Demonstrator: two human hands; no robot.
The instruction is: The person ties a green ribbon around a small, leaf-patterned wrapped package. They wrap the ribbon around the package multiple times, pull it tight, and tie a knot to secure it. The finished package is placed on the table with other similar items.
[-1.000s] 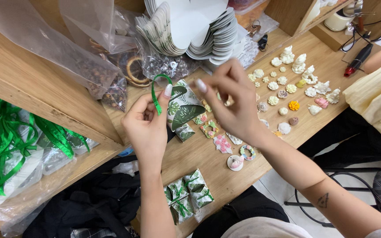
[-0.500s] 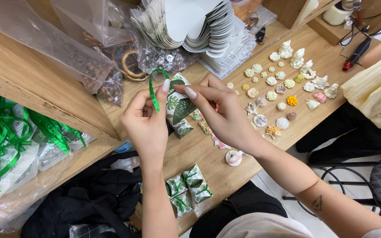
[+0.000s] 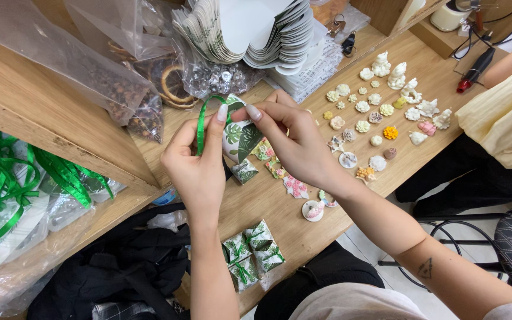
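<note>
My left hand (image 3: pixel 195 163) pinches a green ribbon (image 3: pixel 201 121) that loops up over a small white box with green leaf print (image 3: pixel 241 139). My right hand (image 3: pixel 294 142) holds that box from the right, thumb and forefinger meeting the ribbon end at its top. Both hands hover above the wooden table (image 3: pixel 280 210). Beneath them lie another small leaf-print box (image 3: pixel 245 172) and flat colourful decorated pieces (image 3: pixel 294 186).
Three finished ribbon-tied boxes (image 3: pixel 250 255) sit near the table's front edge. Many small moulded ornaments (image 3: pixel 380 112) spread to the right. A stack of flat box blanks (image 3: pixel 244 29), clear bags of dried items (image 3: pixel 149 77) and a bag of green ribbons (image 3: pixel 7 178) surround the area. Another person's yellow sleeve (image 3: pixel 505 118) is at right.
My right hand has moved left from over the decorated pieces to the box top, joining the left hand on the ribbon. The view has shifted slightly.
</note>
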